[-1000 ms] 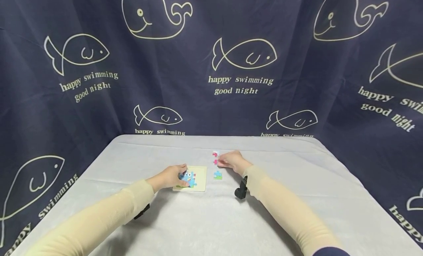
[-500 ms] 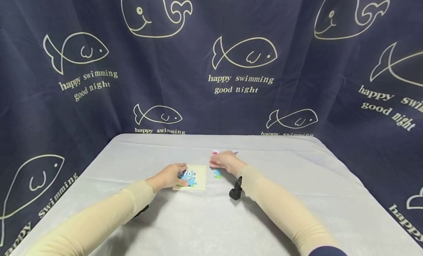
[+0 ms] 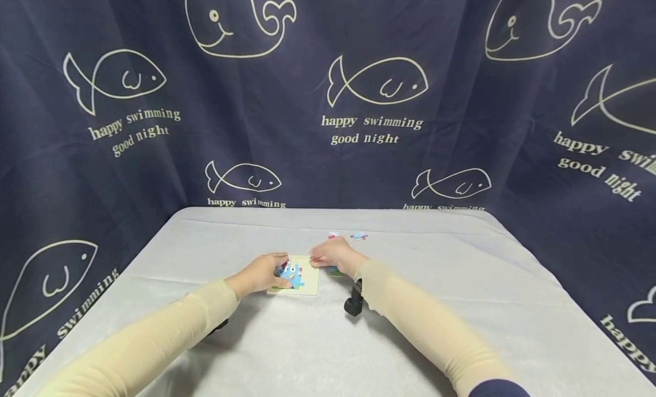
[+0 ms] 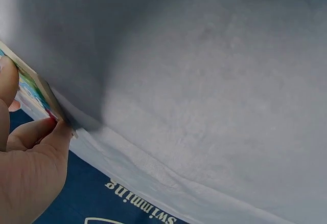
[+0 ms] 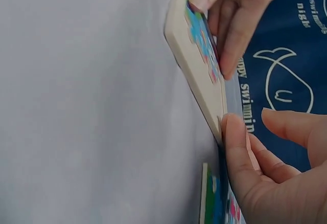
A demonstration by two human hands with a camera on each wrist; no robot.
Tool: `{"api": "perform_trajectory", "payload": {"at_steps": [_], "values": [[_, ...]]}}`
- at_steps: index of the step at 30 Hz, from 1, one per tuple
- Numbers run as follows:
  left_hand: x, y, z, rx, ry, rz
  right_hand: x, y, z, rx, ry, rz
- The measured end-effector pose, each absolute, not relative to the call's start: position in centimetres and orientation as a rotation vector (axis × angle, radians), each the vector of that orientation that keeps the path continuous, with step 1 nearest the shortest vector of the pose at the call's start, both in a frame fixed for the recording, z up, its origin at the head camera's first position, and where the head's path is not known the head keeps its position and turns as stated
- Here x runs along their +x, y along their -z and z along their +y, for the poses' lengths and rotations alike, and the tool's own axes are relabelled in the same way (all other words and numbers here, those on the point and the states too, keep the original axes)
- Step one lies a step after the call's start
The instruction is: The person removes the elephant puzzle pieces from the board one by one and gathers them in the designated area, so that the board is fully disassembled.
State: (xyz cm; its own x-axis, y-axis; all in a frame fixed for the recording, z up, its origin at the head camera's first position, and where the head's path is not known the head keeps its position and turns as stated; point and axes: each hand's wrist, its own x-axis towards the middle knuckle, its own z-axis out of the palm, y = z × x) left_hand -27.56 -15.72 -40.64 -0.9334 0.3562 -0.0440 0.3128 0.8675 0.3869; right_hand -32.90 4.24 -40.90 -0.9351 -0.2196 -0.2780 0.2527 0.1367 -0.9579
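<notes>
My left hand (image 3: 258,273) holds a square puzzle board (image 3: 311,280) at its left side, thumb over the picture and fingers at the far edge. Joined pieces on the board show a blue cartoon figure (image 3: 292,276) with big eyes. My right hand (image 3: 335,256) is at the board's right edge, its thumb (image 5: 236,132) and fingers pinched together. A pale sliver between them looks like a puzzle piece (image 5: 251,153), mostly hidden. Beneath that hand lies a blue-green puzzle piece (image 3: 335,271), partly covered.
Beyond the right hand lie a red-and-white puzzle piece (image 3: 333,235) and a blue-and-white piece (image 3: 359,236). A pale cloth (image 3: 435,306) covers the table. A dark curtain (image 3: 302,106) with fish drawings hangs behind it.
My right hand has moved left and slightly nearer, from the loose pieces to the board's right edge. The blue-and-white piece behind it has come into view. My left hand stays on the board.
</notes>
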Motion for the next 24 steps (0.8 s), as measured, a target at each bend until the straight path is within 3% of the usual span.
{"api": "perform_trajectory", "payload": {"at_steps": [24], "values": [[-27.6, 40.5, -15.9, 0.554, -0.582, 2.904, -30.7, 40.9, 2.2, -0.185, 1.429, 2.505]]}}
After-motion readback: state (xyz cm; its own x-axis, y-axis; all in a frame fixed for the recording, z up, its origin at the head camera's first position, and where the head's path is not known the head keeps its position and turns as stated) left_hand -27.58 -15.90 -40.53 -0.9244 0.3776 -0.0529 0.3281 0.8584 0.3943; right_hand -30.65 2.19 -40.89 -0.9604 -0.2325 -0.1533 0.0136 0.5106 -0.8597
